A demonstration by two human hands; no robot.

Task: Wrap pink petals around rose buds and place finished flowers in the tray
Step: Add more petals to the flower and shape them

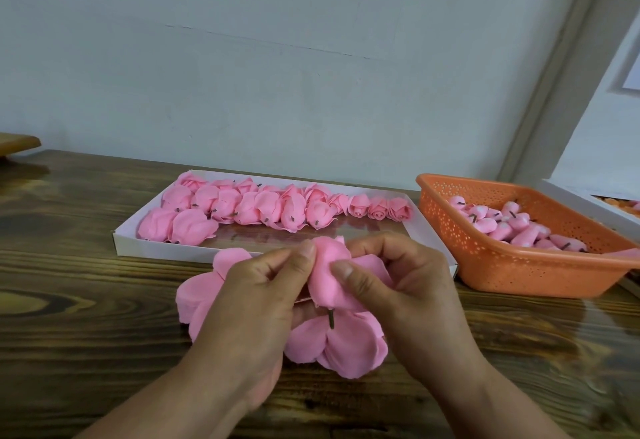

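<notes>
The left hand [263, 286] and the right hand [391, 286] meet over the middle of the worktop [86, 265], near its front edge, and both are curled around one half-wrapped rose [329, 279]: the left thumb and forefinger pinch the petal's upper edge, while the right thumb presses the petal flat against the bud and the other right fingers curl behind it. A short dark stem [331, 320] pokes out below, free of either hand. The petal material looks thin, soft and very light, likely foam or paper, so it should crease or tear under a hard squeeze; the firm place to hold is probably the bud's base just above the stem, with only light fingertip pressure on the wrap. Under the hands lies a loose heap of pink petals [349, 352]. Behind it, toward the back edge, a shallow white tray [166, 248] holds rows of finished flowers [249, 206], its near half bare. At the right edge an orange perforated basket [502, 265] holds unwrapped rose buds [502, 227].
</notes>
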